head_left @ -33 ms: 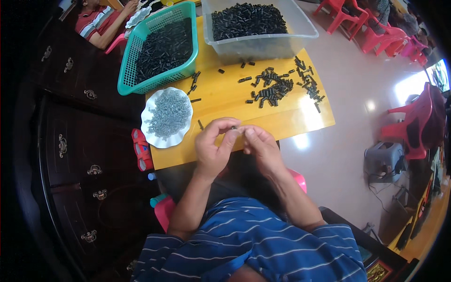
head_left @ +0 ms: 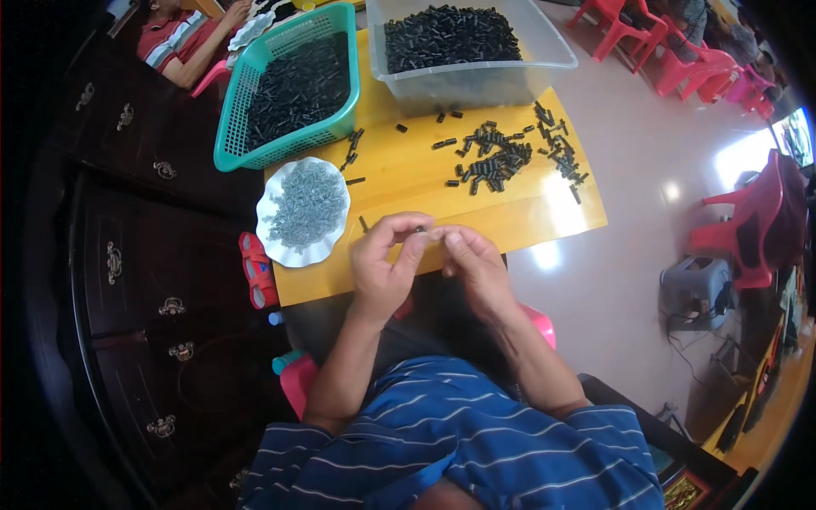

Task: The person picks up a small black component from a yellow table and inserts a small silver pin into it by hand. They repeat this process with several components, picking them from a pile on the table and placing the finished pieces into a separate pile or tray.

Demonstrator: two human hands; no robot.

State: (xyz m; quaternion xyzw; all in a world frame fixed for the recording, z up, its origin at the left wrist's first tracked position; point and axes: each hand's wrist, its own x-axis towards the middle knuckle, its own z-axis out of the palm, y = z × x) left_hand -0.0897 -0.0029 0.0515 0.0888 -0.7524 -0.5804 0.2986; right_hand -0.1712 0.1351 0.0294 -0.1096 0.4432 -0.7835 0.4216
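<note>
One small, dark, mostly hidden piece (head_left: pixel 421 229) sits pinched in your nearer left hand (head_left: pixel 381 268); your right hand (head_left: pixel 480 268) holds its fingers (head_left: pixel 460 248) narrow at the piece's three o'clock, their contents and the piece's long axis unclear.

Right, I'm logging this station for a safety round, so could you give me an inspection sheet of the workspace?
Surface: yellow table, glare at its right side.
Work items: green basket and translucent tub hold black pieces; white wavy-rimmed plate holds small clear pieces.
Clutter: loose black pieces, mostly grouped at the table's right, a few beside the basket.
Hands: left hand pinches a small dark piece; right hand meets it, its hold too small to tell.
Cables: thin dark cable on the floor, right.
Surroundings: red chairs, dark drawers, another person upper left.
</note>
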